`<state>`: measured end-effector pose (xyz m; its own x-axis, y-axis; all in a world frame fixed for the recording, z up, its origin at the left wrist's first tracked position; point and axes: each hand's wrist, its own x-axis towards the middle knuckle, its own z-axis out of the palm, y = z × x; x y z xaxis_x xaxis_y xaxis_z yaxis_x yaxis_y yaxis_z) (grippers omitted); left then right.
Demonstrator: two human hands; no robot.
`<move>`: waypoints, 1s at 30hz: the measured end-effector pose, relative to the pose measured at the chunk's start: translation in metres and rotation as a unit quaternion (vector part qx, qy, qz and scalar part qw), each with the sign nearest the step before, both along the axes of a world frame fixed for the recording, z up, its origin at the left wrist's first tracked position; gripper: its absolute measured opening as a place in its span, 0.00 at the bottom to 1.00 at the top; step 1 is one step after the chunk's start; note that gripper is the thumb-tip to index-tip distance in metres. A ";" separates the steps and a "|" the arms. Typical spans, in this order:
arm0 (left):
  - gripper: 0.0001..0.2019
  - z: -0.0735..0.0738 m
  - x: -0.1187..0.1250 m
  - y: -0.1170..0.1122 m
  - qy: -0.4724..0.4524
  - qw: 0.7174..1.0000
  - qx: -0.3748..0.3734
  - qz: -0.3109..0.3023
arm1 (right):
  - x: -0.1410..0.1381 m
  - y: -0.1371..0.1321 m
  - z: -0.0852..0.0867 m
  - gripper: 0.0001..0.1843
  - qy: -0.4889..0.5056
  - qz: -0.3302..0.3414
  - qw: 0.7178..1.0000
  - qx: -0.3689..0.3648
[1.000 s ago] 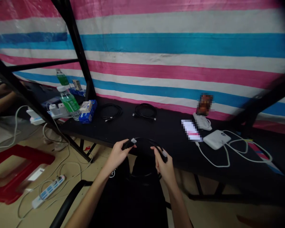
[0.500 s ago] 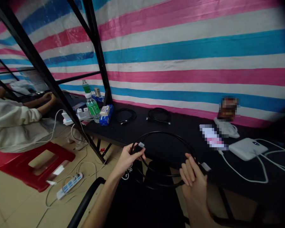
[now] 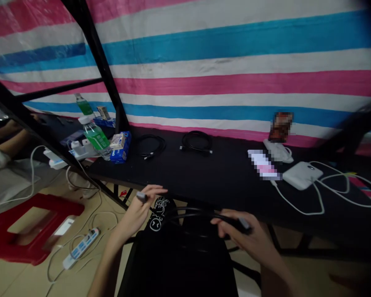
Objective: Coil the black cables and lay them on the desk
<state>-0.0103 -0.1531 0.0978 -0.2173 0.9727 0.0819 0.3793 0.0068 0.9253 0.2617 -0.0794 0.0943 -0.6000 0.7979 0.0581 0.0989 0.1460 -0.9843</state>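
A loosely looped black cable (image 3: 193, 213) hangs low over my lap, between my two hands. My left hand (image 3: 142, 208) is at the table's front edge, its fingers extended to the right. One grey-tipped plug (image 3: 141, 197) of the cable sticks out at the back of this hand; the grip itself is mostly hidden. My right hand (image 3: 243, 233) closes around the other side of the loop, and the second grey-tipped plug (image 3: 244, 225) juts out past the thumb. Two more coiled black cables, a left one (image 3: 151, 146) and a right one (image 3: 197, 142), lie farther back on the black table (image 3: 185, 177).
At left stand a green-labelled bottle (image 3: 95, 138), a blue box (image 3: 120, 148) and a white power strip (image 3: 80, 150) beside a black metal post. To the right lie a phone (image 3: 264, 165) and a white power bank (image 3: 302, 175) with white cables. A red stool (image 3: 43, 222) is on the floor.
The view has turned right and down. Both hands have dropped toward my lap and the loop hangs lower and flatter. The left fingers have straightened; the right hand has rotated.
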 end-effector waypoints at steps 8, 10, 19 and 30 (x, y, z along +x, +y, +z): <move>0.30 0.025 0.042 0.031 -0.015 0.979 -0.043 -0.199 | -0.052 0.004 0.014 0.08 -0.060 0.125 0.988 0.067; 0.35 0.024 0.045 0.037 -0.024 0.981 -0.042 -0.189 | -0.056 0.005 0.011 0.12 -0.061 0.131 0.988 0.054; 0.38 0.023 0.054 0.061 -0.083 0.983 -0.034 -0.159 | -0.062 0.008 -0.009 0.17 -0.039 0.093 0.995 0.024; 0.33 0.043 0.080 0.069 -0.059 0.984 -0.044 -0.162 | -0.049 0.016 0.009 0.21 -0.003 0.075 0.997 -0.005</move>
